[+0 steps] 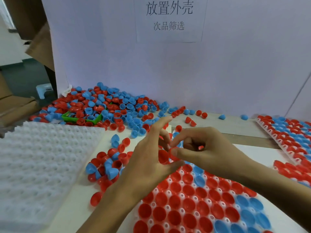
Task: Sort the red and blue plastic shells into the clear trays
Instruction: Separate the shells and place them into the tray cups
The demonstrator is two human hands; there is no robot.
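Nearest the camera, at about five o'clock, lies a clear tray (180, 201) whose round pockets hold red shells, open side up, with a patch of blue shells at its right. Above its far edge, near the centre of the view, two bare hands meet. One hand, the left hand (149, 158), reaches in from six o'clock with its index finger stretched toward twelve o'clock and its thumb lying flat, and a red shell (164, 157) sits cupped between thumb and fingers. Coming from four o'clock, the right hand (204, 148) has its thumb and forefinger pinched at the rim of that same shell, and its curled fingers hide a second small red piece (201, 147). At eight o'clock an empty white dimpled tray (38, 165) rests on the table, with a small loose cluster of red and blue shells (107, 165) between it and the left hand. At eleven o'clock a big mixed pile of shells (107, 106) half buries a green basket (80, 117). At three o'clock another filled tray (289, 133) lies angled. At twelve o'clock a white backboard carries a paper sign (170, 17) with Chinese characters.
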